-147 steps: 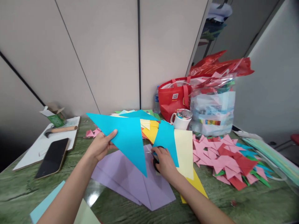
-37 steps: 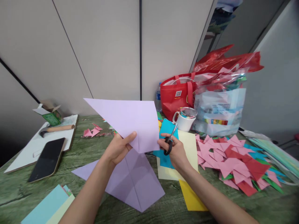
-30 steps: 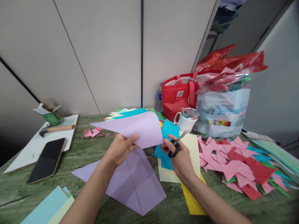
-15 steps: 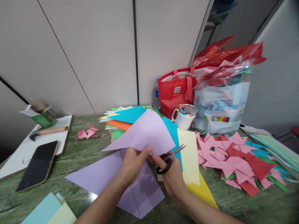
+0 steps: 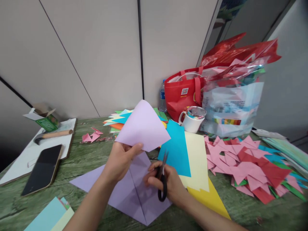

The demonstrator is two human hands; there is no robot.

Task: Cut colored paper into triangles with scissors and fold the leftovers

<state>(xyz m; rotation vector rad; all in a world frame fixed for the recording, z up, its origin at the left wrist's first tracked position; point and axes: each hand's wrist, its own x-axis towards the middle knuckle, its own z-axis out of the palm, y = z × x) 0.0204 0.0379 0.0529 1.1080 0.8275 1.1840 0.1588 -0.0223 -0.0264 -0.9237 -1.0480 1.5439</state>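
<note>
A sheet of light purple paper (image 5: 144, 125) curves upward, its lower edge pinched between the thumb and fingers of my left hand (image 5: 122, 158). My right hand (image 5: 168, 181) is closed around black-handled scissors (image 5: 162, 189), whose blades point up and away, apart from the held sheet. Beneath both hands, creased purple paper (image 5: 134, 205) lies flat on the table, partly covered by my arms. Just beyond the scissors is a blue sheet (image 5: 175, 150), overlapping a cream sheet (image 5: 197, 160) with a yellow one (image 5: 211, 195) under it.
Pink and red folded paper pieces (image 5: 247, 163) are heaped at the right. Behind stand a white mug (image 5: 192, 123), a red bag (image 5: 178, 99), a stuffed plastic bag (image 5: 231, 106) and a bottle (image 5: 162, 99). At left are a phone (image 5: 43, 170), a hammer (image 5: 53, 134) and a small box (image 5: 47, 120).
My left hand has moved left, carrying the purple sheet left and upward. My right hand has let go of the sheet and drawn down, its scissors turning more upright.
</note>
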